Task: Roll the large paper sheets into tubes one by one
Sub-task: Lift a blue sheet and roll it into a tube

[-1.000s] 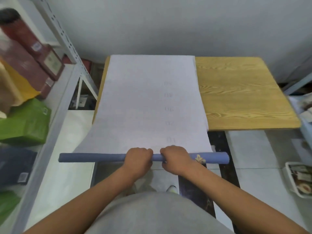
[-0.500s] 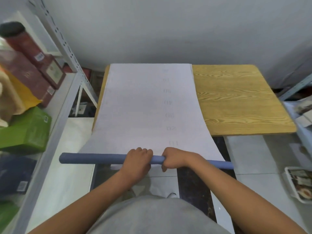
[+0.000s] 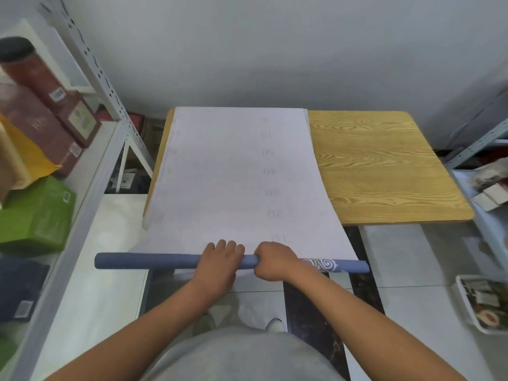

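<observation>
A large paper sheet [image 3: 236,171], white on its upper side with faint numbers, lies along the left part of a wooden table [image 3: 384,171] and hangs off the near edge. Its near end is wound into a blue tube [image 3: 148,261] held in the air in front of the table. My left hand [image 3: 220,264] and my right hand [image 3: 275,261] grip the tube side by side at its middle, fingers curled over it. A white swirl pattern shows on the tube right of my right hand.
A metal shelf rack [image 3: 90,171] with red boxes [image 3: 49,111] and a green box [image 3: 35,213] stands on the left. Another rack with packets [image 3: 492,188] is on the right, and a white tray [image 3: 483,301] lies on the floor. A grey wall is behind the table.
The tube has turned in my hands: the swirl pattern, hidden half a second ago, shows again on its right part. Both hands keep their grip at the middle.
</observation>
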